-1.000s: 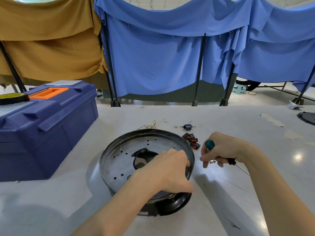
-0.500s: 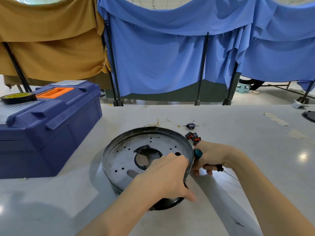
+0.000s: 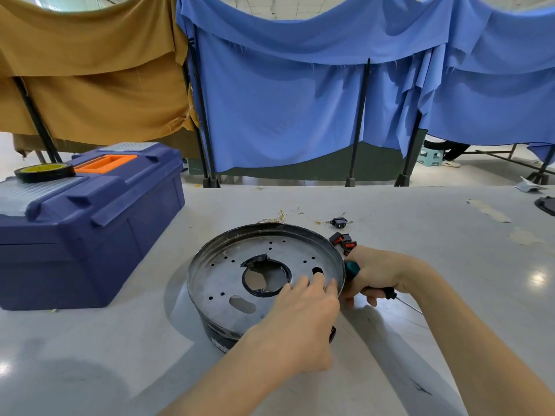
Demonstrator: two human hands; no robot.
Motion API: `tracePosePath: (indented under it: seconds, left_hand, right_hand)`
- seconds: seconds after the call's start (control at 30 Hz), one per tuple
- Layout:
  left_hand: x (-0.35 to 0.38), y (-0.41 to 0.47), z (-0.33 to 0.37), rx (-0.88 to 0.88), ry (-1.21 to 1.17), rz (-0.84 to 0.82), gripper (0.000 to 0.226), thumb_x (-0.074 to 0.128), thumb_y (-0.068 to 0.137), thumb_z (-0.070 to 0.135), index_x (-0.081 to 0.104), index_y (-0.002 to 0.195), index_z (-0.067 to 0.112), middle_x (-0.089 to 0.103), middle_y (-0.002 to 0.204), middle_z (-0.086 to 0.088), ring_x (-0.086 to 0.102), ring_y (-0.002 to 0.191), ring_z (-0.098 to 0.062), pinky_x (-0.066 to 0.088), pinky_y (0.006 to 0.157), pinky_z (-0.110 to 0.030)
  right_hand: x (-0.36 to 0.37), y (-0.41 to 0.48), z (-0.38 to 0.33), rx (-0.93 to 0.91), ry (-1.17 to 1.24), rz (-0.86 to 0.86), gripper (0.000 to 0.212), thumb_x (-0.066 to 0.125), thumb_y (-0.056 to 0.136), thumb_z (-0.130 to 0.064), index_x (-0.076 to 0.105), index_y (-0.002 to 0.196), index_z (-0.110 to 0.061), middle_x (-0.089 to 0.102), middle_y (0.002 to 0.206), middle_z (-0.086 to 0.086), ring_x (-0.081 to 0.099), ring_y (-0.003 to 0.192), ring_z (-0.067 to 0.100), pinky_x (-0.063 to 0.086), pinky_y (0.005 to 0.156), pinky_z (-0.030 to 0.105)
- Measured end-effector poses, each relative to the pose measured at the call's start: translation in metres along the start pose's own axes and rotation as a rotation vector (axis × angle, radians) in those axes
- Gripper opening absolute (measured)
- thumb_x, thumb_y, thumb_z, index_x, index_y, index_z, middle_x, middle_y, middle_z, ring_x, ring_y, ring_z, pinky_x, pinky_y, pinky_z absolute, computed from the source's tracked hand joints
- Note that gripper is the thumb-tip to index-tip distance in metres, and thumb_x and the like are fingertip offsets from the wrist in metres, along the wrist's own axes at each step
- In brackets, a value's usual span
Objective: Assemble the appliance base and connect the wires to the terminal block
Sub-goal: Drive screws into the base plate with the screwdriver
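- While left hand (image 3: 300, 322) lies half-open over the appliance base (image 3: 264, 280), fingertips (image 3: 318, 283) touch its perforated metal plate.
- Right hand (image 3: 378, 274), just right of rim, closed around screwdriver (image 3: 353, 269).
- Toolbox (image 3: 90, 223) far left, lid closed, tape roll (image 3: 45, 172) on top.
- Switches (image 3: 344, 241) just beyond right hand.

You are working in a workshop-type assembly bay, not a home. Your grey worktable (image 3: 390, 211) carries a blue toolbox (image 3: 90, 223) at its left end, with a roll of tape (image 3: 45, 172) resting on the toolbox lid. Loose rocker switches (image 3: 344, 240) and wire offcuts (image 3: 282, 216) lie mid-table, right of the toolbox. Behind the toolbox, blue cloth (image 3: 285, 109) and tan cloth (image 3: 90, 70) hang on black stands (image 3: 357, 124), screening the bay from a bare concrete floor.
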State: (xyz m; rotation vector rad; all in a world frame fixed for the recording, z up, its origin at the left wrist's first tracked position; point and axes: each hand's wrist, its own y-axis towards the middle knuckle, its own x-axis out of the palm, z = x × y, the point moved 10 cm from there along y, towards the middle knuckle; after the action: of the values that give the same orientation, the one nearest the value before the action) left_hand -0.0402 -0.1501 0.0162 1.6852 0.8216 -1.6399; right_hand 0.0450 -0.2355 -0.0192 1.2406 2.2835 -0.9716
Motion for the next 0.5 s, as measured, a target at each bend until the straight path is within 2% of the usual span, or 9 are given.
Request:
tracePosePath:
  seconds: [0.1,0.23,0.3,0.37,0.43,0.5]
  left_hand:
    - [-0.007,0.0,-0.002,0.044,-0.024,0.047,0.055,0.069,0.071,0.018,0.041,0.118,0.012,0.034,0.098,-0.002,0.034,0.084,-0.019,0.029,0.07,-0.027]
    - [-0.025,0.006,-0.015,0.024,-0.099,0.07,0.037,0.069,0.068,0.021,0.04,0.091,0.014,0.031,0.082,0.004,0.034,0.069,-0.01,0.023,0.051,-0.025]
    - [-0.035,0.011,-0.025,0.002,-0.142,0.07,0.035,0.071,0.066,0.024,0.045,0.087,0.012,0.037,0.084,0.003,0.041,0.071,-0.012,0.035,0.049,-0.03]
    - [-0.043,0.015,-0.036,-0.026,-0.17,0.057,0.036,0.073,0.063,0.027,0.05,0.085,0.012,0.042,0.086,0.001,0.049,0.075,-0.017,0.05,0.058,-0.041]
    - [-0.053,0.019,-0.046,-0.048,-0.215,0.047,0.037,0.076,0.059,0.028,0.051,0.081,0.012,0.048,0.085,-0.001,0.054,0.076,-0.021,0.054,0.062,-0.045]
    - [-0.064,0.021,-0.056,-0.07,-0.278,0.045,0.037,0.078,0.056,0.03,0.054,0.078,0.012,0.055,0.083,-0.003,0.057,0.073,-0.022,0.053,0.059,-0.041]
  right_hand:
    - [-0.007,0.0,0.0,-0.011,-0.003,0.054,0.012,0.076,0.079,-0.002,0.069,0.083,0.006,0.074,0.078,0.016,0.036,0.035,0.014,0.048,0.049,0.026]
    - [-0.017,-0.001,0.002,-0.005,0.023,0.118,0.016,0.082,0.074,-0.007,0.069,0.078,0.002,0.075,0.078,0.017,0.04,0.037,0.015,0.047,0.049,0.025]
    - [-0.02,-0.002,0.001,-0.005,0.035,0.139,0.016,0.082,0.076,-0.008,0.068,0.076,-0.001,0.075,0.076,0.013,0.042,0.041,0.017,0.046,0.046,0.022]
    - [-0.023,-0.002,0.0,-0.017,0.067,0.165,0.014,0.08,0.077,-0.008,0.069,0.078,0.0,0.075,0.076,0.012,0.043,0.044,0.018,0.046,0.046,0.022]
    - [-0.027,-0.003,-0.003,-0.043,0.122,0.201,0.01,0.078,0.08,-0.006,0.07,0.08,-0.001,0.075,0.077,0.012,0.044,0.042,0.015,0.048,0.048,0.022]
    - [-0.032,-0.004,-0.006,-0.088,0.201,0.234,0.007,0.076,0.081,-0.004,0.071,0.077,-0.002,0.075,0.078,0.013,0.044,0.037,0.012,0.049,0.049,0.024]
